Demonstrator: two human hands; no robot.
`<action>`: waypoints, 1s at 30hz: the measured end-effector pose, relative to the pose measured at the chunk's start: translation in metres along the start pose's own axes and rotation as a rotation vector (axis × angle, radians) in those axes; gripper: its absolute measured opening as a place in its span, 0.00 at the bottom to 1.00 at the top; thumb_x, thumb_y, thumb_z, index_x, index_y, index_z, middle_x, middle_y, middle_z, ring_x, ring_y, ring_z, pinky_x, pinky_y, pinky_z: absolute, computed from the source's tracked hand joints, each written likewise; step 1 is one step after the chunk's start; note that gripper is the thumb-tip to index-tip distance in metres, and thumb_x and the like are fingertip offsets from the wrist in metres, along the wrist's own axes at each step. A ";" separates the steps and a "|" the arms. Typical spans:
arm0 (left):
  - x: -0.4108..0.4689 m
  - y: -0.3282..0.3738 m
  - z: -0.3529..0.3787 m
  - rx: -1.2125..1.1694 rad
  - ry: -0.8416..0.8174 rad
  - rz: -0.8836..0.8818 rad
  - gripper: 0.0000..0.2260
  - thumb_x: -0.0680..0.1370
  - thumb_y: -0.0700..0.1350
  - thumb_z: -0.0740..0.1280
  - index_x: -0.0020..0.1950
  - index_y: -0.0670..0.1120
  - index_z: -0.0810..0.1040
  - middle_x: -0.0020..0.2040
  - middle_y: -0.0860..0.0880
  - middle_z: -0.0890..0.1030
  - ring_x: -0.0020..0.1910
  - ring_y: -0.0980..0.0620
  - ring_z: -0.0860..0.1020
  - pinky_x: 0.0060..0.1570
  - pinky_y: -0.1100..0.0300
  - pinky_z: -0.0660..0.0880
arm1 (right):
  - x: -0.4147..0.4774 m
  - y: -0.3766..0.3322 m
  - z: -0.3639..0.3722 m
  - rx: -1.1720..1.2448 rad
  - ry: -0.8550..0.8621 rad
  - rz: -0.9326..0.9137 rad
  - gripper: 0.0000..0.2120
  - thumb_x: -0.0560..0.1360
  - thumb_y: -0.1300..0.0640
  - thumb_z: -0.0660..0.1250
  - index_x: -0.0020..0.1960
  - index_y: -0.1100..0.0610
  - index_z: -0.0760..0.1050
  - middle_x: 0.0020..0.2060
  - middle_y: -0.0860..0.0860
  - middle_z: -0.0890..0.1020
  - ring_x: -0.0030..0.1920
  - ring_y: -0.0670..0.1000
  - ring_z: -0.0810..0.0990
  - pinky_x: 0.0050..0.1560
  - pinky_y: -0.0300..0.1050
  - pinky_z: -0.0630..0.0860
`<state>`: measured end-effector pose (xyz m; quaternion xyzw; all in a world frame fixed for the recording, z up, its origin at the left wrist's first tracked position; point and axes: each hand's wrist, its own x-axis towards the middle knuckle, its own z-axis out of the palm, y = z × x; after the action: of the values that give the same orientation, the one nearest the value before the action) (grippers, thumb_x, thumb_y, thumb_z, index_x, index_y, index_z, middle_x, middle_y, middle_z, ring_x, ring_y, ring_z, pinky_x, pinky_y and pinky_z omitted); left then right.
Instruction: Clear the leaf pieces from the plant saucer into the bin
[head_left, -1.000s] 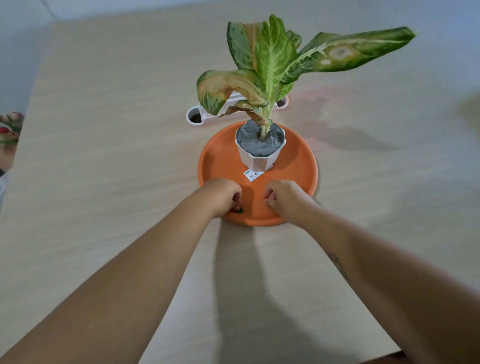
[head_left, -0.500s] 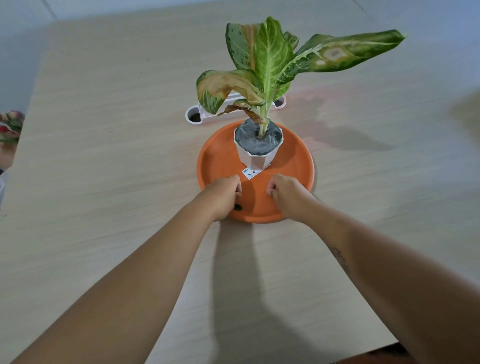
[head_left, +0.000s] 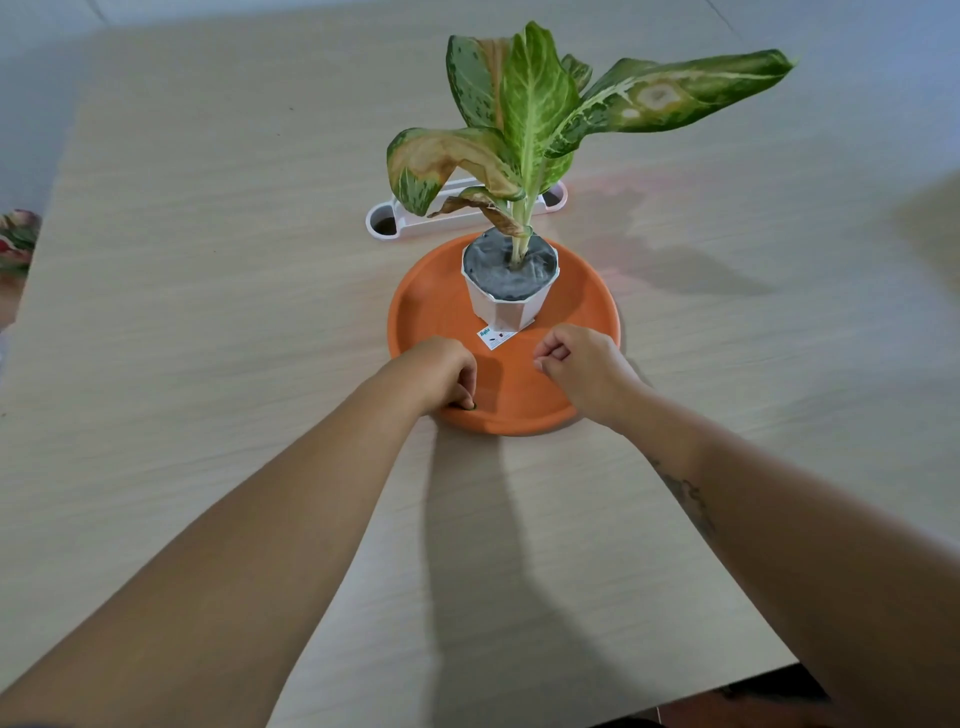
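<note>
An orange plant saucer sits mid-table with a white pot and a leafy plant on it. My left hand rests on the saucer's near left rim, fingers curled down, and pinches a small dark green leaf piece at its fingertips. Over the saucer's near right part, my right hand has thumb and fingers curled tightly together. No piece shows between them. No bin is in view.
A small printed label lies on the saucer in front of the pot. Behind the saucer lies a long white tray. The wooden table ends close to me at the lower right. Something flowery is at the left edge.
My right hand has lifted slightly off the saucer floor, its fingers still bunched. My left hand stays at the near rim with the green piece at its fingertips.
</note>
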<state>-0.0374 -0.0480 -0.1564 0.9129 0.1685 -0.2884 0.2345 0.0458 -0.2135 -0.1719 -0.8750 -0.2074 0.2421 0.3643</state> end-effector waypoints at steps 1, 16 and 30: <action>0.001 0.002 0.000 0.019 -0.022 -0.009 0.09 0.75 0.39 0.71 0.54 0.40 0.83 0.54 0.43 0.83 0.53 0.45 0.80 0.45 0.61 0.72 | -0.001 0.001 -0.001 0.010 0.002 -0.003 0.03 0.75 0.62 0.66 0.45 0.56 0.79 0.36 0.47 0.76 0.37 0.45 0.73 0.35 0.35 0.69; -0.016 0.025 0.018 -0.358 0.171 0.036 0.03 0.79 0.43 0.64 0.47 0.47 0.76 0.44 0.50 0.77 0.41 0.51 0.72 0.34 0.62 0.66 | -0.025 0.011 -0.024 0.244 0.073 0.084 0.06 0.75 0.60 0.66 0.41 0.51 0.76 0.37 0.51 0.78 0.40 0.51 0.77 0.49 0.52 0.78; -0.041 0.187 0.103 -0.872 0.174 0.136 0.07 0.79 0.43 0.66 0.41 0.48 0.77 0.38 0.47 0.78 0.36 0.53 0.73 0.40 0.60 0.70 | -0.132 0.124 -0.122 0.641 0.283 0.292 0.02 0.75 0.64 0.66 0.45 0.59 0.77 0.37 0.52 0.79 0.33 0.46 0.75 0.33 0.33 0.75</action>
<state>-0.0321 -0.2651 -0.1445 0.7587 0.2329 -0.0963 0.6007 0.0340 -0.4310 -0.1522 -0.7619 0.0583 0.2206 0.6061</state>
